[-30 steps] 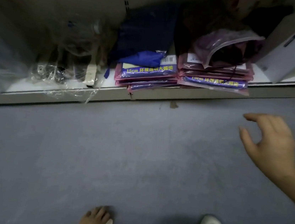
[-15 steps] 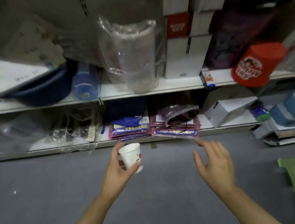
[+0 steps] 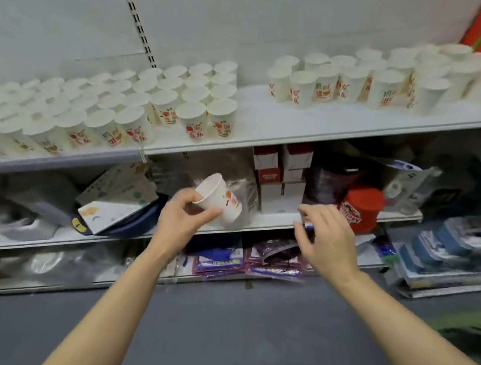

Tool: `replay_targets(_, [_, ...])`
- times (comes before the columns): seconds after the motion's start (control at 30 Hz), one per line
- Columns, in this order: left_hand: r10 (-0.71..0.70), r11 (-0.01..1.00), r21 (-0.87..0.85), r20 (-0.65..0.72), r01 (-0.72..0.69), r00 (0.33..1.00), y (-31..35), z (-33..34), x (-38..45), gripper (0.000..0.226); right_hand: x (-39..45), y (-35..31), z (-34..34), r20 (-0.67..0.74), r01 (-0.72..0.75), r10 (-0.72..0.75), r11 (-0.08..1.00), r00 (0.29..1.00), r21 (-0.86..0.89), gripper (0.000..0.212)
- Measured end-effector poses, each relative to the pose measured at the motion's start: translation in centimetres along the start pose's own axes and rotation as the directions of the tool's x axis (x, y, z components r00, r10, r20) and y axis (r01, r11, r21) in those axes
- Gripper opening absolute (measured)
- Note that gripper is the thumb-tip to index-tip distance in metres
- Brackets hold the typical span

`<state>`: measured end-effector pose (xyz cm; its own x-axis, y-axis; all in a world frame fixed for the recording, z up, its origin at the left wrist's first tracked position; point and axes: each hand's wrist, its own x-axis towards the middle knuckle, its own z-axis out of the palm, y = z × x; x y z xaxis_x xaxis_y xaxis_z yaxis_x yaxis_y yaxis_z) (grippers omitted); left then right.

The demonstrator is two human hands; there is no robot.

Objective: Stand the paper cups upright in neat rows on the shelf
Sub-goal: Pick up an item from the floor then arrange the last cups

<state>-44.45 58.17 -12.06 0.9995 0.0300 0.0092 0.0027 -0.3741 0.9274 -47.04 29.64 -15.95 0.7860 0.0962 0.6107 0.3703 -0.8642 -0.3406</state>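
Our left hand (image 3: 181,220) pinches one white paper cup (image 3: 219,198) near its rim, thumb on the near side of the wall and fingers curled round the far side; the cup lies tilted, its open mouth turned up and to the left and its printed red and orange side facing right. We hold it in the air in front of the middle shelf (image 3: 261,221), below the top shelf (image 3: 285,127) and under the bare stretch of it. Our right hand (image 3: 327,238) holds nothing: its fingers are loosely bent and slightly apart, the thumb held off from them, palm down, just right of the cup and not touching it. On the top shelf the cups stand in two groups, well apart. The left group of cups (image 3: 115,106) stands mouth up in tight rows running back to the wall; we count about four rows deep, but the far left end blurs and we cannot give a total. The right group of cups (image 3: 388,76) is looser, some twenty cups, with those at the far right standing taller, perhaps stacked. On the middle shelf we see one red bucket-shaped tub (image 3: 359,212) and several white and red boxes (image 3: 281,181). On the bottom shelf lie purple packets (image 3: 276,262).
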Motion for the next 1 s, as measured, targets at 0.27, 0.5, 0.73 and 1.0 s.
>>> replay_targets(0.27, [0.248,0.899,0.389,-0.07,-0.202,0.966,7.3,-6.7,6.1,0.025,7.4,-1.9,-0.8,0.009,0.074,-0.074,0.997,0.997,0.014,0.027])
replay_targets(0.5, [0.132,0.746,0.649,0.076,-0.15,0.988,7.5,-12.4,13.4,0.023,13.7,-4.0,3.3,0.028,0.133,-0.133,0.991,0.991,0.016,0.025])
replay_targets(0.73, [0.177,0.521,0.769,0.327,-0.371,0.928,6.7,-14.5,19.3,0.019,20.8,-5.8,8.4,0.029,0.175,-0.175,0.985,0.984,0.0,0.03])
replay_targets(1.0, [0.201,0.225,0.786,0.541,-0.576,0.817,5.0,-15.1,22.3,0.024,24.0,-6.4,11.7,0.081,0.26,-0.256,0.965,0.963,-0.044,0.034])
